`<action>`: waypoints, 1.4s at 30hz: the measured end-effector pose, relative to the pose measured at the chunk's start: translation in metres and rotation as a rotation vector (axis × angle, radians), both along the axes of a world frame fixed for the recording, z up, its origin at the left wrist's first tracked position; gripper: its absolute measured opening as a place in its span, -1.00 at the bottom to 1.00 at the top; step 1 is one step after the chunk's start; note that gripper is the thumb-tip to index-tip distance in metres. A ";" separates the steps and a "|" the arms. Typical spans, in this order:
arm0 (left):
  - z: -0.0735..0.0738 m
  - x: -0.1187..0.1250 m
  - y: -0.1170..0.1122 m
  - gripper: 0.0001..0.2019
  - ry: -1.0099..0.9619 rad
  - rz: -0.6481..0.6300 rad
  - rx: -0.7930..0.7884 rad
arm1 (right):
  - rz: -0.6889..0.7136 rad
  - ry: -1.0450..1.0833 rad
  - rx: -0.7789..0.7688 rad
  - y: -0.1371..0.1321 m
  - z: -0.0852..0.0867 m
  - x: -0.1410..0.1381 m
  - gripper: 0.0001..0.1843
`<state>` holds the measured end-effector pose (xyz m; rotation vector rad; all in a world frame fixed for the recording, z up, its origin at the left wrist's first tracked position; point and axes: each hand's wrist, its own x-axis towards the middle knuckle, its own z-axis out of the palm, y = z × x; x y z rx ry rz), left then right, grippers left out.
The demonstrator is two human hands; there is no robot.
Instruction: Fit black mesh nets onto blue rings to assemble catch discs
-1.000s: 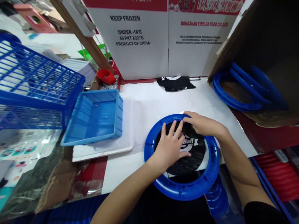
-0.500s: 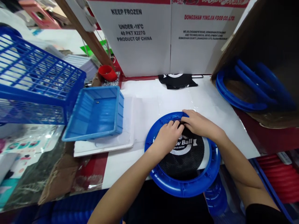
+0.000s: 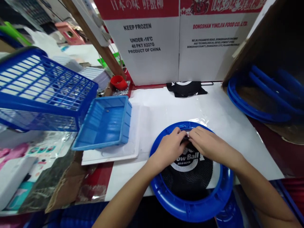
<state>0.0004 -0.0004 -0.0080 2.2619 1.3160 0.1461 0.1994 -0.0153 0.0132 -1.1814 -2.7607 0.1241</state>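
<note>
A blue plastic ring (image 3: 190, 205) lies on the white table top at the near edge. Inside it sits a black mesh disc (image 3: 190, 172) with a white printed logo. My left hand (image 3: 169, 148) and my right hand (image 3: 209, 146) meet at the far inner rim of the ring. Both have their fingers curled and pinch the top edge of the mesh against the rim. Their fingertips almost touch each other.
A light blue tray (image 3: 106, 125) stands to the left, with a dark blue wire basket (image 3: 42, 91) beyond it. Another black mesh piece (image 3: 186, 88) lies by the cardboard wall (image 3: 161, 47). More blue rings (image 3: 256, 98) sit in a box at right. A red cap (image 3: 118, 82) rests behind the tray.
My left hand lay flat and spread on the mesh; it has slid up and curled at the rim beside my right hand. The view shifted slightly.
</note>
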 end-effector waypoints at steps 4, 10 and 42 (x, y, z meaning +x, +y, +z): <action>-0.006 -0.005 0.005 -0.95 -0.221 0.008 0.100 | -0.120 0.108 -0.130 0.008 -0.001 0.004 -0.81; -0.007 -0.010 0.011 -0.96 -0.217 0.020 0.291 | -0.132 0.382 -0.326 0.031 -0.012 0.014 -0.83; -0.002 -0.012 0.009 -0.90 -0.232 -0.092 0.490 | -0.106 0.381 -0.271 0.046 -0.022 0.023 -0.70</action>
